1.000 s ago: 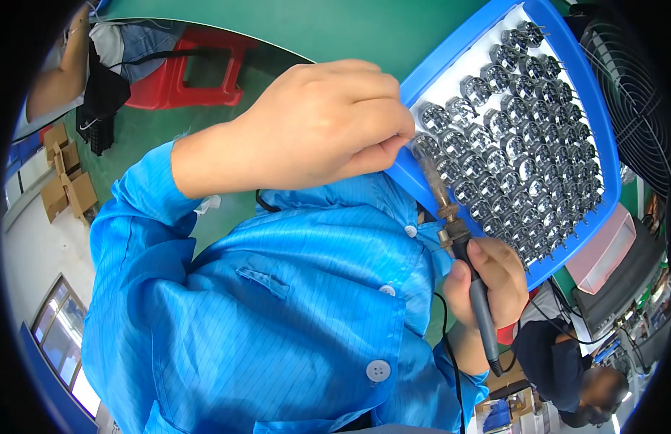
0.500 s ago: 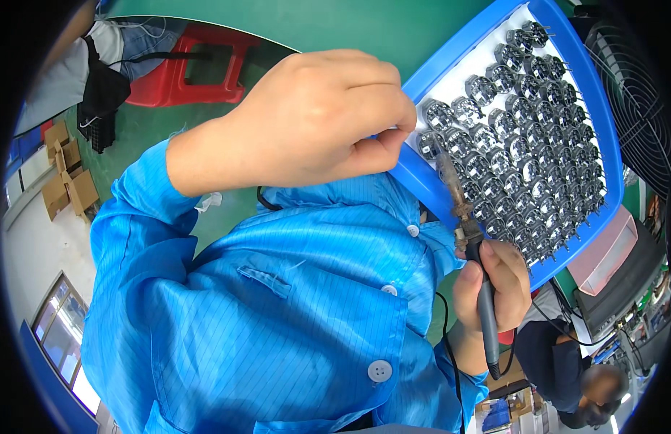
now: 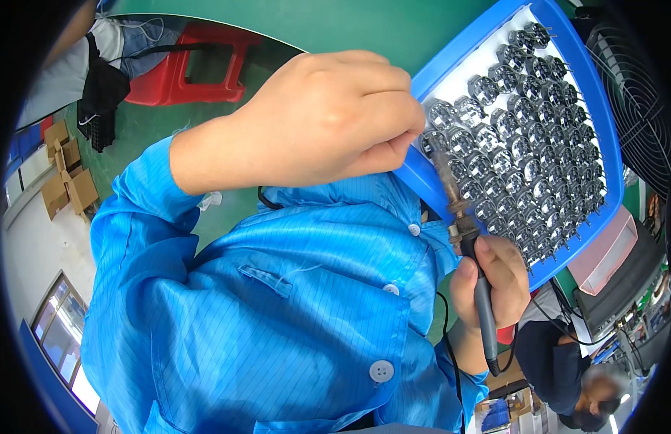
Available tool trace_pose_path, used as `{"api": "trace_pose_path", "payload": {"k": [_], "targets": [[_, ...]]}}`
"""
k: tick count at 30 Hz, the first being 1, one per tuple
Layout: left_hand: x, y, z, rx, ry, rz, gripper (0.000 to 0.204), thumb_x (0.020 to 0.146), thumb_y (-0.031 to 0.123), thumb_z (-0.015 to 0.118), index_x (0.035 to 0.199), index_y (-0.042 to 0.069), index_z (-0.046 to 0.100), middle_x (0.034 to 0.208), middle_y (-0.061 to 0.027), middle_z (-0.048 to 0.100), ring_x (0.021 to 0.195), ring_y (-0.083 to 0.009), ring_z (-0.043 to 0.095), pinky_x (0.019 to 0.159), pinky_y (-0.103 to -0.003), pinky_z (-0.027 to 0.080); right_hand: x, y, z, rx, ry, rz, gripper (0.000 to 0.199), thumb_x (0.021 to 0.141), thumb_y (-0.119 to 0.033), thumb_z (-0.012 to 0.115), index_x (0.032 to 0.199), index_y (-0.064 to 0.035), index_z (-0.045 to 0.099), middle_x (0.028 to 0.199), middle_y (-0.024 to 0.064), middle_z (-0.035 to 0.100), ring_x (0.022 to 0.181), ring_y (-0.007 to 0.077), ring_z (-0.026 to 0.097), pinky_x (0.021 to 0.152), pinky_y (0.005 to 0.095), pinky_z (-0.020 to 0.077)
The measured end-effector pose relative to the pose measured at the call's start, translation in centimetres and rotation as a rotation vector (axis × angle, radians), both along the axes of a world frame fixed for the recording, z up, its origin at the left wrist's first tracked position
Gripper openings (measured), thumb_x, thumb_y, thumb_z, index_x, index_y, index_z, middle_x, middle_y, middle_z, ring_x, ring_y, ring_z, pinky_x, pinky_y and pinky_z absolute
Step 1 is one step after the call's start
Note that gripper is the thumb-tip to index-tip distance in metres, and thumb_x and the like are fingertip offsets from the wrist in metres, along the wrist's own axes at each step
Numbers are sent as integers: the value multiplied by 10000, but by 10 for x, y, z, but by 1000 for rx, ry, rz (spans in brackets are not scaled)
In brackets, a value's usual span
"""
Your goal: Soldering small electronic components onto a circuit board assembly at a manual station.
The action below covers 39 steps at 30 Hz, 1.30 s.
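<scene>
Right grip [image 3: 506, 286] wraps one soldering iron [image 3: 484, 311]; left grip [image 3: 339, 119] pinched together (contents hidden).

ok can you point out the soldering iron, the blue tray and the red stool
Soldering iron [image 3: 484, 304], head view: on its grey handle.
Blue tray [image 3: 458, 53], head view: on its upper-left rim.
Red stool [image 3: 158, 84], head view: on its solid left part.

green floor [image 3: 143, 137], red stool [image 3: 156, 82] — pale wall [image 3: 40, 246], window [image 3: 59, 322] at lower left.

Bright light, dark fisheye edges
</scene>
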<state>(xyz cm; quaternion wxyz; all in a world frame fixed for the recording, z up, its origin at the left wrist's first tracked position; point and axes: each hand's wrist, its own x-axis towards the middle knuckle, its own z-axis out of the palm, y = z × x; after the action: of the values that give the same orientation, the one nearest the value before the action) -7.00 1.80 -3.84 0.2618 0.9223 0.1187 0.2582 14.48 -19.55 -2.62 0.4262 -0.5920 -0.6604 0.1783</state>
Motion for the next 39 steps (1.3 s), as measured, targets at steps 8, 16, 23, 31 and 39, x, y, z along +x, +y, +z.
{"api": "trace_pose_path", "payload": {"k": [8, 16, 23, 31, 39], "targets": [[0, 0, 0, 19, -18, 1, 250, 702, -19, 795, 910, 61, 681, 769, -67, 598, 680, -243, 611, 578, -344, 504, -2, 2, 0, 27, -26, 23, 250, 821, -30, 801, 1016, 62, 674, 909, 180, 700, 708, 304, 709, 596, 368, 586], [-2, 0, 0, 28, -12, -7, 244, 699, -13, 797, 896, 63, 676, 765, -66, 594, 671, -247, 606, 577, -349, 506, -5, 3, 1, 42, -31, 18, 232, 813, -21, 806, 986, 57, 673, 905, 177, 705, 718, 301, 716, 611, 379, 599], [-3, 0, 4, 29, -9, -5, 250, 704, -15, 799, 915, 64, 690, 783, -67, 621, 696, -244, 631, 586, -340, 523, -5, 3, 5, 20, -53, 19, 229, 806, -23, 814, 974, 45, 675, 896, 174, 708, 720, 300, 716, 616, 378, 603], [-5, 1, 14, -187, -7, 59, 172, 788, -34, 782, 922, 47, 710, 836, -65, 675, 658, -172, 645, 539, -284, 509, 5, 0, 10, 80, -41, 2, 228, 819, -110, 806, 943, 11, 658, 816, 142, 669, 628, 279, 658, 555, 366, 555], [8, -11, 12, -141, -58, -29, 195, 779, -20, 800, 949, 41, 725, 826, -72, 670, 685, -195, 652, 566, -300, 520, 26, -36, 16, 1, -21, -25, 265, 926, -198, 743, 1001, 19, 610, 802, 172, 652, 659, 284, 621, 624, 391, 520]]}}
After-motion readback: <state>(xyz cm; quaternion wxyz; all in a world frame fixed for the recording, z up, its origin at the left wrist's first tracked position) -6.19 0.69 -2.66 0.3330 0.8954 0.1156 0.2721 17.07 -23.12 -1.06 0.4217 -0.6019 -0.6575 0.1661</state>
